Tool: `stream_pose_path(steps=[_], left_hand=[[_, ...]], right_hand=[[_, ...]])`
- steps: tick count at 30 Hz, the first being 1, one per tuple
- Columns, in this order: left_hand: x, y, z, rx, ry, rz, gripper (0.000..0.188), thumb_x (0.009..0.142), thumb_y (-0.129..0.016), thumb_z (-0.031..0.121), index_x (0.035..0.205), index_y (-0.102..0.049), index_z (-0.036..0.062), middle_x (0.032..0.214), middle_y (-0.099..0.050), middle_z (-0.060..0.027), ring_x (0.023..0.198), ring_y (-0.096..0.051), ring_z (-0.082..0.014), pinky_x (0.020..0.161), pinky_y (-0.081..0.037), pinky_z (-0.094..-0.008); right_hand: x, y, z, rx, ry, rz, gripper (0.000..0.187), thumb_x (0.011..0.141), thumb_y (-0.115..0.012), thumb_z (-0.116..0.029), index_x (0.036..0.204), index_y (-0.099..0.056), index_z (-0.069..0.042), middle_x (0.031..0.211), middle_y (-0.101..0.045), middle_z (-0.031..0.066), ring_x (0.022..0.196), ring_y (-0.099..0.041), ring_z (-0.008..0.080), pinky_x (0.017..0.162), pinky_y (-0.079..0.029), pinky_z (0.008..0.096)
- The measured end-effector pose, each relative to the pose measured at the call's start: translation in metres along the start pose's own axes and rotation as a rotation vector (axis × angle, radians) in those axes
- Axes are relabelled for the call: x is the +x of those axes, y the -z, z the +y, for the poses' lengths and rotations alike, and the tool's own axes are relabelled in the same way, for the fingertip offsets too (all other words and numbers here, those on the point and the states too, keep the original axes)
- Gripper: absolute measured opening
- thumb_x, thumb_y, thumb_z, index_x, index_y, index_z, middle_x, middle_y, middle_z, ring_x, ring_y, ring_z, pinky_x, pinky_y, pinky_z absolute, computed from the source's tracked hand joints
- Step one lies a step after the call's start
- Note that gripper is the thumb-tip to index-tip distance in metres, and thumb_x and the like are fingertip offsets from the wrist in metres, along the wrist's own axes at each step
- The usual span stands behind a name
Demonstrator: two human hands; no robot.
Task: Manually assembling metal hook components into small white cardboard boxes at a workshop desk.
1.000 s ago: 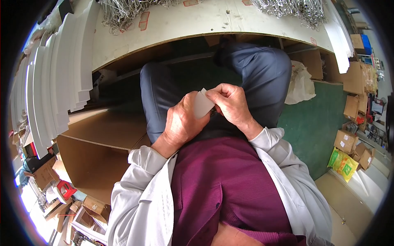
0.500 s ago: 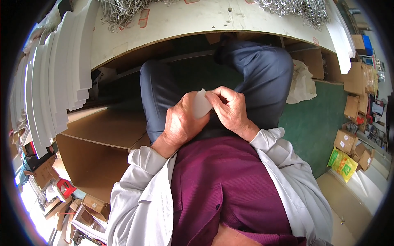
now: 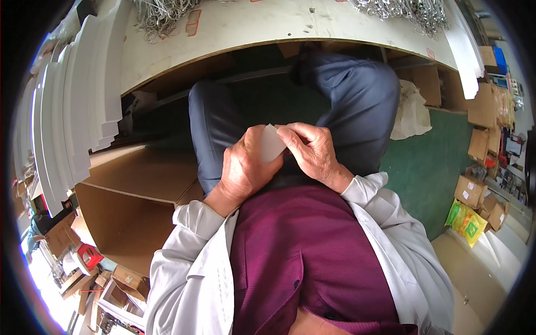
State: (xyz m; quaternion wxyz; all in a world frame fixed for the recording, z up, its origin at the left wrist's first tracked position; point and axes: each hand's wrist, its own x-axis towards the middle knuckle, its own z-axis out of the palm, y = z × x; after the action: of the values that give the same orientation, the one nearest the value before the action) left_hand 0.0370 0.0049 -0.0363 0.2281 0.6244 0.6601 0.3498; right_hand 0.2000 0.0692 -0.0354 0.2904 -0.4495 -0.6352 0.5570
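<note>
A small white card-like piece (image 3: 270, 146) with a pointed top is held up between my two hands, over my lap. My left hand (image 3: 244, 164) is closed around its left side and lower part. Thumb and fingers of my right hand (image 3: 312, 149) pinch its upper right edge. The fingers hide much of the piece, so its full shape and whatever lies behind it cannot be made out.
Ahead is a pale workbench (image 3: 240, 39) with bunches of metal hooks (image 3: 162, 17) at its back left and more metal hooks (image 3: 405, 14) at right. White stacked strips (image 3: 78, 106) stand at left. An open cardboard box (image 3: 134, 218) sits beside my left arm.
Both hands still hold the white piece. My left hand and the piece have shifted very slightly left, and the right thumb stays at its edge.
</note>
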Motion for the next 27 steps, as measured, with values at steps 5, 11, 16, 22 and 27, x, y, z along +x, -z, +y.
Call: stream_pose_path(steps=[5, 11, 16, 22, 27], left_hand=[[-0.001, 0.000, -0.005, -0.061, 0.039, -0.045, 0.053, 0.076, -0.086, 0.017, 0.118, -0.057, 0.0010, 0.093, -0.073, -0.0216, 0.082, -0.074, -0.0408, 0.069, -0.062, -0.0460], [-0.001, 0.002, -0.006, -0.097, 0.107, -0.076, 0.053, 0.077, -0.086, 0.017, 0.119, -0.058, 0.0011, 0.097, -0.074, -0.0230, 0.088, -0.075, -0.0406, 0.074, -0.063, -0.0451], [0.001, 0.001, -0.012, -0.081, 0.078, -0.054, 0.052, 0.077, -0.084, 0.017, 0.119, -0.057, 0.0009, 0.095, -0.073, -0.0229, 0.084, -0.074, -0.0424, 0.071, -0.062, -0.0473], [0.001, -0.002, -0.011, -0.033, 0.075, -0.029, 0.052, 0.077, -0.083, 0.017, 0.120, -0.057, 0.0015, 0.095, -0.073, -0.0240, 0.086, -0.074, -0.0433, 0.072, -0.062, -0.0486], [0.015, 0.011, -0.003, 0.015, -0.064, -0.034, 0.061, 0.076, -0.085, 0.018, 0.126, -0.057, 0.0009, 0.107, -0.071, -0.0215, 0.097, -0.072, -0.0411, 0.080, -0.060, -0.0469]], right_hand=[[-0.007, -0.001, 0.005, 0.013, 0.079, -0.057, 0.036, 0.097, -0.075, -0.021, 0.125, -0.072, 0.001, 0.097, -0.077, 0.0209, 0.087, -0.077, 0.0194, 0.074, -0.059, 0.0309], [-0.008, -0.004, 0.003, -0.106, 0.204, -0.092, 0.043, 0.099, -0.071, -0.020, 0.134, -0.064, 0.004, 0.099, -0.075, 0.0251, 0.089, -0.077, 0.0330, 0.076, -0.060, 0.0361], [-0.008, -0.008, 0.004, -0.110, 0.176, -0.119, 0.045, 0.099, -0.071, -0.018, 0.137, -0.061, 0.004, 0.103, -0.075, 0.0251, 0.094, -0.077, 0.0307, 0.079, -0.059, 0.0355], [-0.005, -0.012, 0.010, -0.058, 0.174, -0.077, 0.044, 0.098, -0.071, -0.018, 0.135, -0.063, 0.005, 0.102, -0.075, 0.0248, 0.090, -0.077, 0.0279, 0.077, -0.059, 0.0350], [0.005, -0.008, 0.001, 0.105, -0.024, -0.017, 0.038, 0.099, -0.070, -0.014, 0.131, -0.065, 0.005, 0.095, -0.077, 0.0132, 0.088, -0.072, 0.0106, 0.077, -0.058, 0.0282]])
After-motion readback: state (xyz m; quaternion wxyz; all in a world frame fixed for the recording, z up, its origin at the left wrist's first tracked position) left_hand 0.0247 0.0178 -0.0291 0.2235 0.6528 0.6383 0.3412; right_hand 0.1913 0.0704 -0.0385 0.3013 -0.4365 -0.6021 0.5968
